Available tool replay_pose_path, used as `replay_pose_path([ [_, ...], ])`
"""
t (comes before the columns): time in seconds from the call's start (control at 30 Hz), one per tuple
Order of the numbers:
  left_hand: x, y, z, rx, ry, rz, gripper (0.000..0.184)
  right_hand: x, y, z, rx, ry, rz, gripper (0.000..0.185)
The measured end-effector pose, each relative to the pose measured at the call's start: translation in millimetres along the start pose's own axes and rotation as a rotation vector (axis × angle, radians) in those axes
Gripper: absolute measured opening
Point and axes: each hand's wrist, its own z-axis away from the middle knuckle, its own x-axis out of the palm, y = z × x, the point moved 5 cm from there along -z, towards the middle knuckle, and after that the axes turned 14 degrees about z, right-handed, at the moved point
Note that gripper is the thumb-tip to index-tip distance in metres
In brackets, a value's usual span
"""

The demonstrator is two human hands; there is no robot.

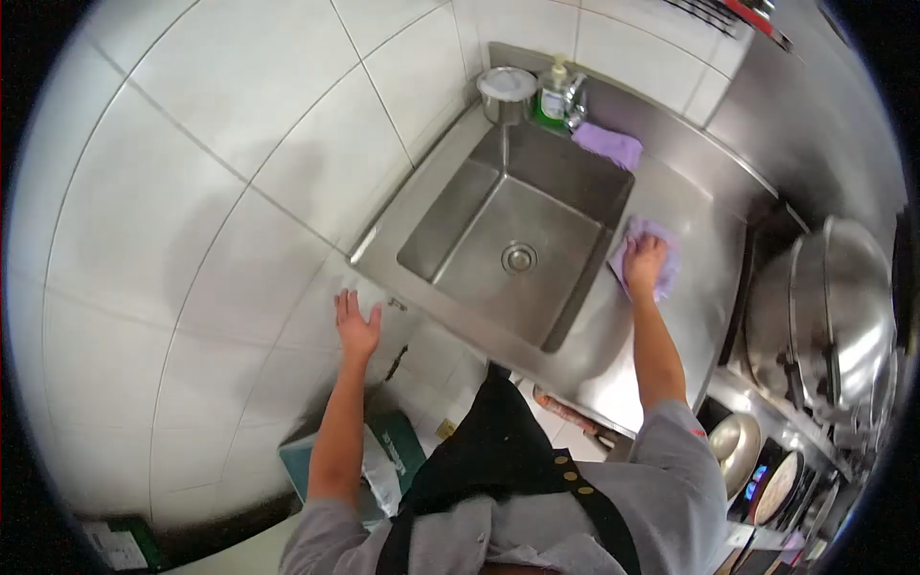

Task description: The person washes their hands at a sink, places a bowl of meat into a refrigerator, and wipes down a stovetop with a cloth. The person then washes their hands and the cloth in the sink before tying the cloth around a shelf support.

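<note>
My right hand [646, 261] presses a purple cloth [668, 273] onto the steel drainboard [685, 326], right of the sink basin. Its fingers are bent down on the cloth, which spreads out around them. My left hand [357, 326] is raised with fingers spread, holding nothing, in front of the sink's left corner by the tiled wall. Between the hands lies the steel sink [479, 240], with a round drain [518, 258] in its floor. A second purple cloth [609, 146] is folded on the back rim beside the faucet [576, 103].
A steel canister [506, 96] and a green soap bottle [553, 96] with a pump stand at the back rim. Large metal pans [815, 316] crowd the right side. White tiled wall [220, 172] rises on the left. A green box [393, 448] sits low beside my left arm.
</note>
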Motion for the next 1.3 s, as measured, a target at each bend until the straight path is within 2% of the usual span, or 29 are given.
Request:
replay_pose_path([
  [0.07, 30.0, -1.9, -44.1, -0.082, -0.213, -0.292, 0.068, -26.4, -16.2, -10.4, -0.054, 0.092, 0.097, 0.04],
  [0.1, 49.7, 3.1, -72.6, -0.111, -0.312, -0.422, 0.073, -21.0, -15.8, -11.1, -0.077, 0.055, 0.122, 0.041],
  [0.17, 80.2, 11.4, -115.2, -0.13, -0.328, -0.396, 0.079, -6.4, -12.2, -17.4, -0.135, -0.009, 0.179, 0.042],
  [0.27, 119.4, 46.2, -182.1, -0.071, -0.424, -0.293, 0.084, 33.2, -16.2, -48.1, 0.083, -0.367, -0.045, 0.047],
  [0.33, 172.4, 77.9, -235.6, 0.067, -0.444, -0.27, 0.084, 68.5, -56.0, -88.2, 0.164, -0.203, -0.304, 0.048],
  [0.4, 226.5, 102.9, -279.5, 0.076, -0.463, -0.296, 0.083, 57.8, -128.4, -145.8, 0.133, 0.057, -0.324, 0.049],
  [0.43, 245.0, 113.2, -298.2, 0.079, -0.468, -0.314, 0.083, 67.7, -156.9, -175.5, 0.094, 0.084, -0.333, 0.05],
  [0.47, 254.3, 125.1, -311.5, 0.108, -0.486, -0.297, 0.082, 77.4, -172.5, -204.0, 0.049, 0.106, -0.337, 0.05],
  [0.53, 256.1, 136.1, -323.8, 0.152, -0.539, -0.284, 0.081, 176.2, -193.4, -221.2, -0.266, 0.164, -0.403, 0.044],
  [0.63, 262.3, 127.9, -326.5, 0.239, -0.469, -0.21, 0.077, 147.5, -259.9, -188.1, -0.102, -0.12, -0.426, 0.037],
  [0.73, 267.3, 125.9, -327.7, 0.273, -0.412, -0.204, 0.072, 219.4, -222.5, -140.0, 1.414, -0.181, -0.974, 0.035],
  [0.77, 268.8, 125.9, -329.9, 0.278, -0.409, -0.212, 0.071, 255.8, -214.3, -146.0, 1.529, 0.067, -1.205, 0.026],
  [0.8, 270.6, 127.0, -333.2, 0.282, -0.411, -0.197, 0.071, 288.5, -214.8, -154.1, 1.576, 0.162, -1.325, 0.025],
  [0.83, 271.6, 128.6, -336.1, 0.28, -0.412, -0.182, 0.071, 316.5, -231.8, -160.6, 1.576, 0.148, -1.307, 0.024],
  [0.9, 267.0, 129.3, -330.8, 0.29, -0.393, -0.147, 0.065, 367.0, -277.2, -149.6, 1.462, -0.02, -1.184, 0.023],
  [1.0, 269.3, 125.0, -332.4, 0.324, -0.374, -0.12, 0.061, 401.8, -320.8, -132.3, 0.992, -0.21, -1.186, 0.021],
  [1.07, 270.3, 127.8, -333.4, 0.308, -0.386, -0.114, 0.059, 396.0, -313.6, -97.9, 0.732, -0.289, -1.145, 0.021],
  [1.17, 273.6, 131.3, -333.0, 0.295, -0.378, -0.095, 0.058, 414.3, -291.0, -34.8, 0.197, -0.116, -0.265, 0.023],
  [1.23, 275.2, 123.2, -331.7, 0.306, -0.368, -0.098, 0.058, 441.9, -285.6, -26.8, 0.124, -0.269, -0.028, 0.027],
  [1.3, 272.2, 125.0, -330.8, 0.325, -0.36, -0.12, 0.058, 481.1, -237.2, -71.3, 0.348, -0.681, -0.089, 0.033],
])
